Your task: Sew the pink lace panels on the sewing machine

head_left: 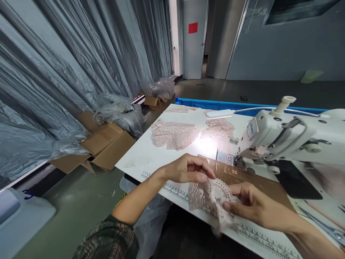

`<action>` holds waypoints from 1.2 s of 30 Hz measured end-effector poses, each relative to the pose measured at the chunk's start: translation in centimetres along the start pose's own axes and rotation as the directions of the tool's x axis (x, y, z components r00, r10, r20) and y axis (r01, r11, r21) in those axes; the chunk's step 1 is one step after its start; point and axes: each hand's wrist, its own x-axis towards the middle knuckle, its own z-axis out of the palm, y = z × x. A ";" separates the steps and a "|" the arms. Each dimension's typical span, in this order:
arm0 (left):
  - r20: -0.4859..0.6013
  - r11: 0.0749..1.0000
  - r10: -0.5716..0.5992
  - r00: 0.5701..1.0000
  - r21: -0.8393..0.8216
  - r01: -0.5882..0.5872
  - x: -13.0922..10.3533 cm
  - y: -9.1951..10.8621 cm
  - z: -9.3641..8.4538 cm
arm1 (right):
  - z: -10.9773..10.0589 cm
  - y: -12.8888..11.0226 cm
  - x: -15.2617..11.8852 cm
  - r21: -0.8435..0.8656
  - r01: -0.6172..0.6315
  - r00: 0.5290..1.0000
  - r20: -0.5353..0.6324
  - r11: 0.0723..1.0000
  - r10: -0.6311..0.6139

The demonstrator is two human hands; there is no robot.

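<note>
A pale pink lace piece is held up between both hands at the table's front edge, its lower end hanging over the printed ruler marks. My left hand pinches its upper left part. On the right side, my right hand grips the lace between thumb and fingers. More pink lace lies flat on the white table: a fan-shaped piece at the left and another piece under the lamp's bright spot. A white sewing machine stands just beyond my right hand.
A brown board lies before the machine, with a black phone-like slab and scissors to the right. A lamp bar hangs over the table. Cardboard boxes and plastic wrap stand on the floor at left.
</note>
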 end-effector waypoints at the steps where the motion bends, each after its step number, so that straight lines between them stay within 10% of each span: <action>1: -0.060 1.000 0.000 0.998 0.026 0.001 0.0 0.1 0.9 | 0.2 0.1 -0.7 -0.001 -0.011 1.000 -0.015 1.000 0.011; 5: -0.181 0.971 0.023 0.983 0.240 0.021 0.1 0.6 3.7 | 0.4 0.4 -3.4 -0.014 -0.024 0.999 -0.035 1.000 0.024; 11: 0.132 0.861 0.009 0.991 0.504 -0.075 2.1 0.2 2.4 | -2.6 1.9 -5.7 -0.039 -0.035 0.980 -0.196 0.999 0.027; 16: 0.106 0.545 -0.066 0.992 0.837 -0.054 5.7 -2.3 -0.9 | -7.0 3.7 -5.3 -0.227 -0.301 0.706 -0.706 0.926 0.057; 20: 0.065 0.197 0.127 0.990 0.976 -0.090 7.4 -4.8 -2.5 | -8.3 4.4 -4.6 -0.282 -0.402 0.567 -0.824 0.871 -0.004; 25: 0.297 0.302 0.385 0.874 0.854 -0.424 7.6 -7.2 -1.0 | -7.8 3.5 -4.6 -0.292 -0.514 0.488 -0.873 0.807 -0.005; 29: 0.521 0.319 0.291 0.802 0.738 -0.595 7.2 -7.3 0.7 | -7.5 3.1 -5.4 -0.285 -0.575 0.439 -0.899 0.767 -0.005; 36: 0.459 0.343 0.176 0.871 0.801 -0.491 6.7 -6.4 0.5 | -6.2 3.8 -4.2 -0.063 -0.175 0.498 -0.867 0.983 0.033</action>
